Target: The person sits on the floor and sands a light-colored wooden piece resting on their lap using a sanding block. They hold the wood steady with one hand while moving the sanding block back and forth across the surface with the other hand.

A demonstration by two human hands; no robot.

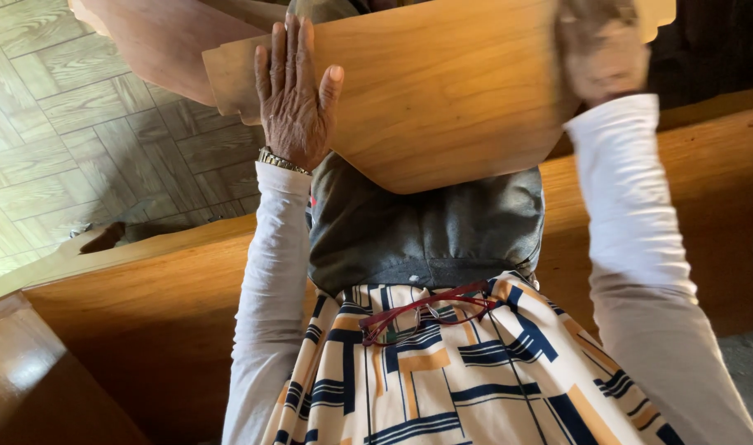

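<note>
A light wooden panel (pixel 442 91) with a shaped, notched edge lies across my lap, over a grey fabric (pixel 426 231). My left hand (pixel 294 91) rests flat on the panel's left part, fingers spread, with a gold watch band at the wrist. My right hand (pixel 600 49) is at the panel's upper right edge. It is blurred, and I cannot tell whether it grips anything. Both arms wear long white sleeves. Red-framed glasses (pixel 426 317) hang on the front of my patterned dress.
A second, darker wooden piece (pixel 154 41) sits beyond the panel at the top left. A brown wooden bench (pixel 145 305) runs across below my arms. Pale parquet floor (pixel 63 124) lies to the left, with a small dark object (pixel 104 237) on it.
</note>
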